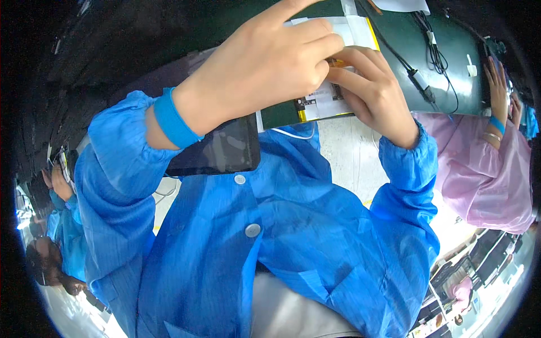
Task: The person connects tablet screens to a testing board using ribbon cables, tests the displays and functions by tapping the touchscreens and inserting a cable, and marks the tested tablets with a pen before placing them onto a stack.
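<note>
My left hand (276, 59), with a blue band (173, 119) on its wrist, reaches over a flat battery pack (365, 32) with white faces and yellow edges. Its index finger stretches up past the top edge of the view, while the other fingers curl in; the thumb is hidden. My right hand (375, 93) bends over the same pack from the other side, fingertips drawn together close to my left fingers. What either hand grips is covered by the fingers. Between them shows a dark strip with small parts (309, 104) on the pack's near part.
A dark-screened tablet (228, 147) lies at the near table edge, below my left forearm. Black cables (420, 79) run over the dark green mat (459, 42) on the right. A co-worker's pink sleeve (482, 169) is to the right; another person sits at the far left.
</note>
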`<state>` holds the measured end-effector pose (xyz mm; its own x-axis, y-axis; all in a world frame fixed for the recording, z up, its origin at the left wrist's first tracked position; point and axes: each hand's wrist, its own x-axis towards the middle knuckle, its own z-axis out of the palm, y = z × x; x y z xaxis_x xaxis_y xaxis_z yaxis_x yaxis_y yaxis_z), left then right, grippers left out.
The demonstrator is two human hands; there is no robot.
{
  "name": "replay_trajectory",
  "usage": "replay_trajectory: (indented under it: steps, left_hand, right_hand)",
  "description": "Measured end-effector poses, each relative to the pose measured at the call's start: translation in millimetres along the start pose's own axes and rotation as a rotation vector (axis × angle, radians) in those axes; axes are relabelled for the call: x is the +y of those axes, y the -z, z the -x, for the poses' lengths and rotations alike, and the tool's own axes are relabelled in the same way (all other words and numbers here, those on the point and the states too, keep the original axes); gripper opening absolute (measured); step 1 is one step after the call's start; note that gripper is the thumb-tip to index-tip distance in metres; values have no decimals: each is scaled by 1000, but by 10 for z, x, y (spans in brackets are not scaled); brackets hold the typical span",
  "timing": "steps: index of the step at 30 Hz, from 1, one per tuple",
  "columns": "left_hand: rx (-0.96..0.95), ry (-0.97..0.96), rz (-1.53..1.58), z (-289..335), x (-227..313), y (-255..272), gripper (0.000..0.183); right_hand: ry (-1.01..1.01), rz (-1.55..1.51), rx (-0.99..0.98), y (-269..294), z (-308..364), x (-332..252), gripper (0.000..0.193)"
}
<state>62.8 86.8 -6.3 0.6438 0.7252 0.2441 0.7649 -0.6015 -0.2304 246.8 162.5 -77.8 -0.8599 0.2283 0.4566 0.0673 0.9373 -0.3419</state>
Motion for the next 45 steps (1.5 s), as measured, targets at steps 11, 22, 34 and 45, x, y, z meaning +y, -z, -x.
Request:
replay_trajectory:
  steps: [11, 22, 34, 45]
  left_hand:
    - [503, -110, -213, 220, -162, -279, 8]
    - [20, 388, 281, 232, -49, 26, 15]
    - [148, 696, 555, 658, -91, 431, 45]
    - [-229, 597, 522, 1956, 551, 606, 79]
  right_hand:
    - [27, 34, -7, -25, -60, -78, 38]
    - [45, 81, 6, -56, -26, -56, 38]
    - [-111, 116, 65, 60, -117, -509, 47]
    - [-581, -482, 226, -490, -293, -1510, 46]
